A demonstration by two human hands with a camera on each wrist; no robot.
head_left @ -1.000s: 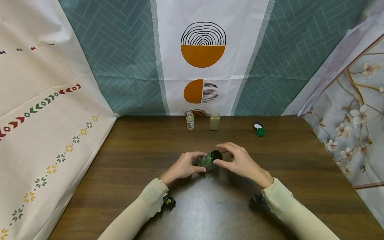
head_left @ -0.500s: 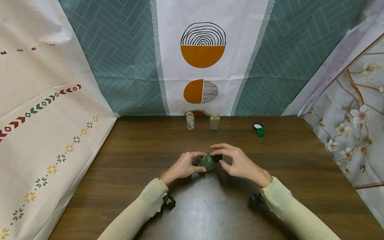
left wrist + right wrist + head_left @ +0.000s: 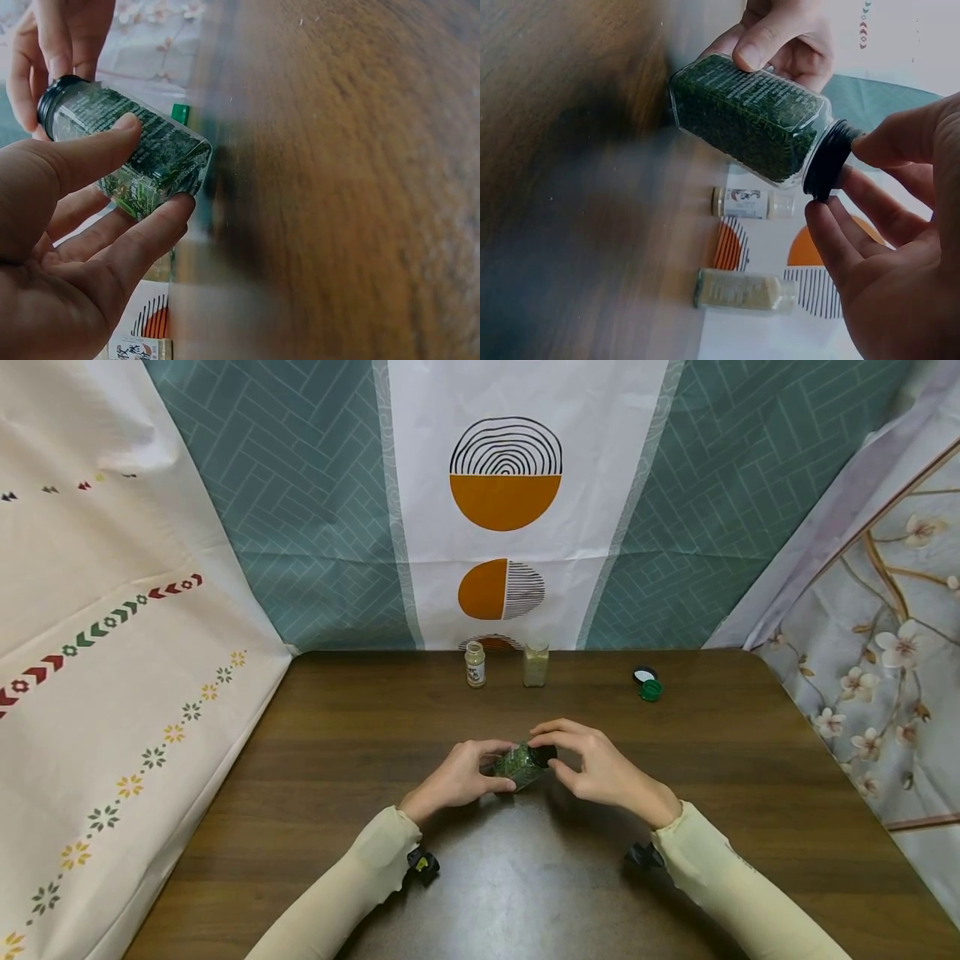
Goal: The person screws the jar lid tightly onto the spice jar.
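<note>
A square glass jar of dried green herbs [image 3: 742,116] with a black cap [image 3: 826,161] is held tilted over the middle of the table, its cap toward the right. My left hand [image 3: 459,774] grips the jar's body, thumb on the near side and fingers on the far side. With thumb and fingertips my right hand [image 3: 600,768] pinches the black cap. In the left wrist view the herb jar [image 3: 150,157] shows white lettering on its side, and its base end is nearest the tabletop.
At the table's back edge stand a small labelled jar [image 3: 476,665] and a square jar of pale powder [image 3: 536,667], both uncapped. Farther right lie a black lid [image 3: 644,674] and a green lid [image 3: 651,691]. Cloths hang behind and at both sides.
My right hand's fingers have shifted around the black cap, from spread beside it to closer over it. The left hand and the jar stay nearly in place.
</note>
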